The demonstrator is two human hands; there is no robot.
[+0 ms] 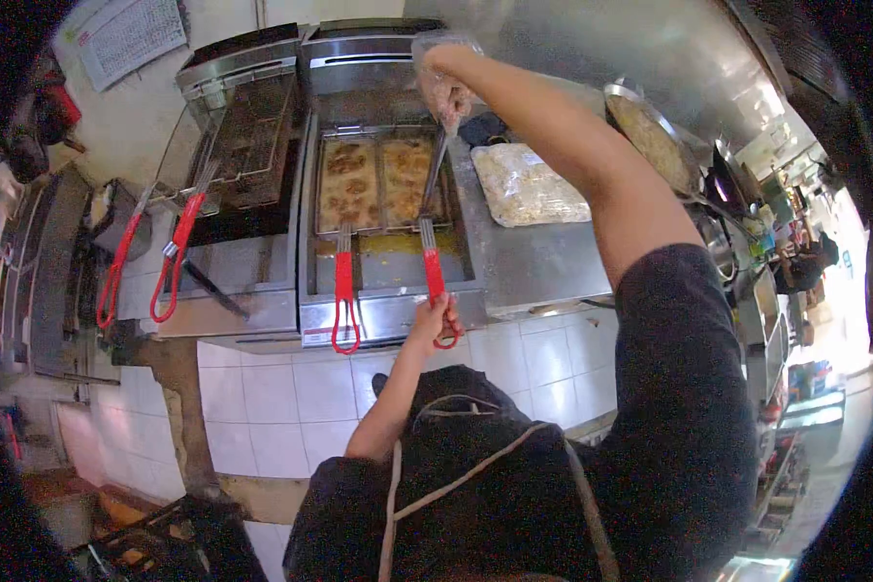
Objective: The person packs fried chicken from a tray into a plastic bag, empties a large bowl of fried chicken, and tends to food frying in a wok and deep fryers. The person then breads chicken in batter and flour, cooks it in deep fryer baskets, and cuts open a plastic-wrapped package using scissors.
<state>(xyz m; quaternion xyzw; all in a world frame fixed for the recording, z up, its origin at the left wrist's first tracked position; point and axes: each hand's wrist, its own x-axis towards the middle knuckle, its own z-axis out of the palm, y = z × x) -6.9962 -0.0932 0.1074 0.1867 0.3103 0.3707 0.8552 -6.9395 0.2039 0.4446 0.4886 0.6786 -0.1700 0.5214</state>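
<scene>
My left hand (438, 318) is closed around the red handle (434, 274) of the right fryer basket (443, 225). High above that basket, my right hand (448, 102), in a clear plastic glove, grips long metal tongs (436, 175) pointing down into it. Browned pieces of food (409, 167) lie in pale bubbling oil in the right basket. More browned pieces (351, 184) fry in the left basket beside it, whose red handle (344, 281) nobody holds. Both baskets sit in the steel fryer (388, 291). The tongs' tips are hard to make out against the food.
A second fryer (238, 228) with raised baskets and red handles (179, 247) stands to the left. On the right, a plastic-wrapped tray (529, 184) of pale coated food rests on the steel counter (553, 260). Beyond it is a large round pan (655, 141).
</scene>
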